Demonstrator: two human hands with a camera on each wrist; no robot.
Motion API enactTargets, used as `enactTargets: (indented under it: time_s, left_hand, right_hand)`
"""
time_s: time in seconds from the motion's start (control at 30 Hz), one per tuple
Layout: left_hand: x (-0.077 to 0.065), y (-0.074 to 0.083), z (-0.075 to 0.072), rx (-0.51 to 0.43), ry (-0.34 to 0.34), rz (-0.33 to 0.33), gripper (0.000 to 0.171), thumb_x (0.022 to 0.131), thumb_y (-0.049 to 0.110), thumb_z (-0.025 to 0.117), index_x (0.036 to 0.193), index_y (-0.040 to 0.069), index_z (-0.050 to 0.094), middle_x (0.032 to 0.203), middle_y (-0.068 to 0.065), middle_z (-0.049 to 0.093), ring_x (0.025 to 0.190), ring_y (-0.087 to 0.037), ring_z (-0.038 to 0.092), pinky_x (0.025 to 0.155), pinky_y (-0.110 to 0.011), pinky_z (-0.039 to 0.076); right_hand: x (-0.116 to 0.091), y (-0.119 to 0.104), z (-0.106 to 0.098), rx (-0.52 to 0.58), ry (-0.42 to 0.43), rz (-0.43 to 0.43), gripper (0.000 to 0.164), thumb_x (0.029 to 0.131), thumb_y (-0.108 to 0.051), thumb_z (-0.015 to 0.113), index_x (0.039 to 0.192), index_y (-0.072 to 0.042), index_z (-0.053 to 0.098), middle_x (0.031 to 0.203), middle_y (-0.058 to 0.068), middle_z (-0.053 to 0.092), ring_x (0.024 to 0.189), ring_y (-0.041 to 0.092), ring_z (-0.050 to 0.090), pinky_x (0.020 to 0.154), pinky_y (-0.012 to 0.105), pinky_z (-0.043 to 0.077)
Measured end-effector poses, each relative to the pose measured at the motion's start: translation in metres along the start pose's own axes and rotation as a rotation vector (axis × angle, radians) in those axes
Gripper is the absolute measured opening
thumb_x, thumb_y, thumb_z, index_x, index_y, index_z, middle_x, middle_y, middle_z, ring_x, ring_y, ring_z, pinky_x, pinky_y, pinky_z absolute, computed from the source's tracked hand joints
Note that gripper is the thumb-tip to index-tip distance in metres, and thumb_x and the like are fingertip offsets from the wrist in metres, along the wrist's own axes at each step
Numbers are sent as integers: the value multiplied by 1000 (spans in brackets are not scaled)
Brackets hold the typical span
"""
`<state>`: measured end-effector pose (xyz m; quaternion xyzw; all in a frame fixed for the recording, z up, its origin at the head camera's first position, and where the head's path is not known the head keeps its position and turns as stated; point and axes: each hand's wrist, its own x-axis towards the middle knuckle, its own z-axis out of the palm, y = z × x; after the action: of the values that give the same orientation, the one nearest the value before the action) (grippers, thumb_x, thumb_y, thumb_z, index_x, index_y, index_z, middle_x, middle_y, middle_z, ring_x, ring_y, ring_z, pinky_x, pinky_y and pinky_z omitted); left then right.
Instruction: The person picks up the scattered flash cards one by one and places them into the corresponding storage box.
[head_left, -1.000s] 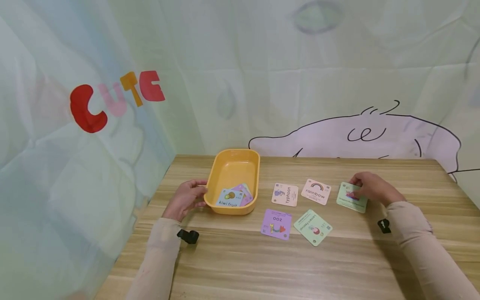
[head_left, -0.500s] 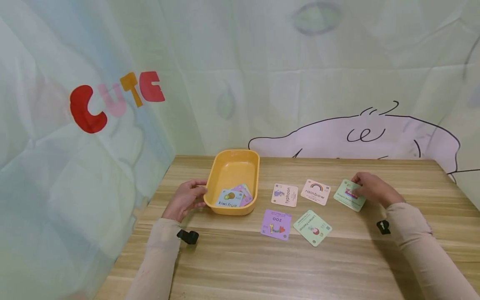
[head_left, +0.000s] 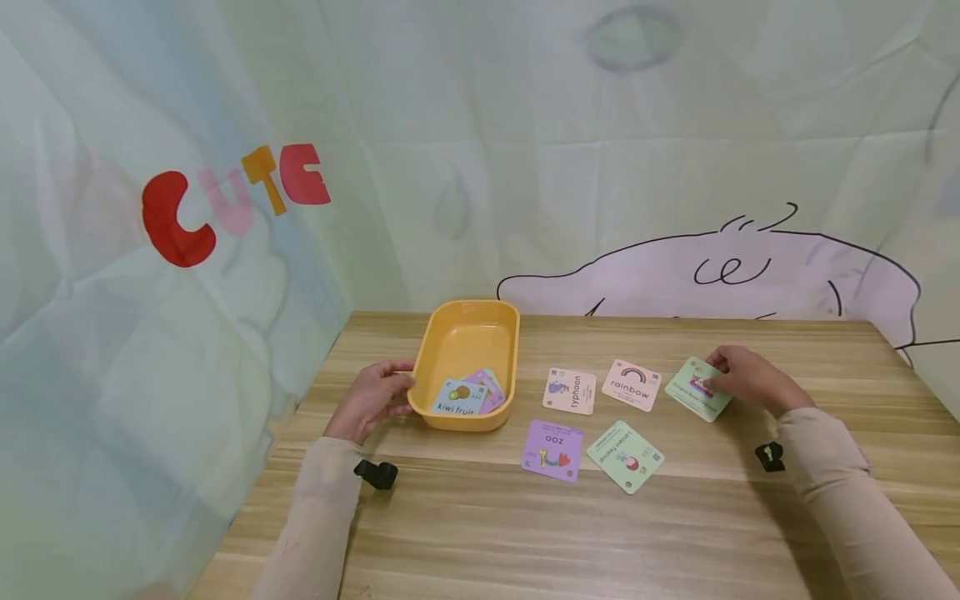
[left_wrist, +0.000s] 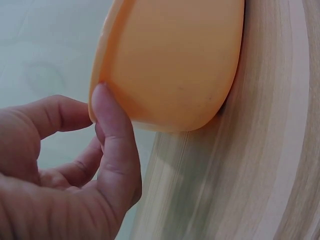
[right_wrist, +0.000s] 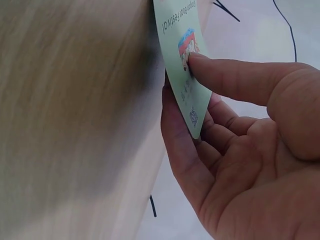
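Right of centre in head view: green Dragon Boat Festival card (head_left: 692, 393), pinched in right hand (head_left: 750, 381). In right wrist view, thumb on printed face, fingers behind, card tilted; contact of far edge with wood-grain tabletop (head_left: 570, 542) impossible to tell. Left of centre: left hand (head_left: 367, 400) grasping rim of yellow tray (head_left: 468, 346), thumb inside, forefinger outside, per left wrist view. In lower part of tray: kiwi fruit card (head_left: 459, 398), overlapping purple card (head_left: 493, 393). Between tray and right hand, flat on tabletop: typhoon card (head_left: 569, 392) and rainbow card (head_left: 632, 386) in upper row, purple zoo card (head_left: 552, 451) and green Lantern Festival card (head_left: 626, 457) below, all apart. Beige sleeves (head_left: 318, 508) on both arms. Upper left: CUTE lettering (head_left: 178, 221) on pale cloth backdrop (head_left: 420, 167).
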<state>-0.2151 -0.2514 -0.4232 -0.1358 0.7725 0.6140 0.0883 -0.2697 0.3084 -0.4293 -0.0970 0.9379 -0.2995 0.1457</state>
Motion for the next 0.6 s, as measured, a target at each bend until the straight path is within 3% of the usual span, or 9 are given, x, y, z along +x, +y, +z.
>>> enactTargets:
  time_s: [0.23,0.6]
  left_hand:
    - [0,0,0,-2,-1,-2,41,100,12,61,139,2,55,134,-19,57,100,-23,64,73,-28,60]
    - [0,1,0,0,9,-11,40,100,11,61,138,2,56,129,-17,59,97,-22,62,72,-28,60]
  right_hand:
    - [1,4,1,-14,5,-18,31,93,-9,66,113,13,55,103,22,61,96,31,58,82,39,50]
    - [-3,6,2,60,-2,-1,32,96,-12,65,117,10,54,112,23,60,101,31,56,83,36,48]
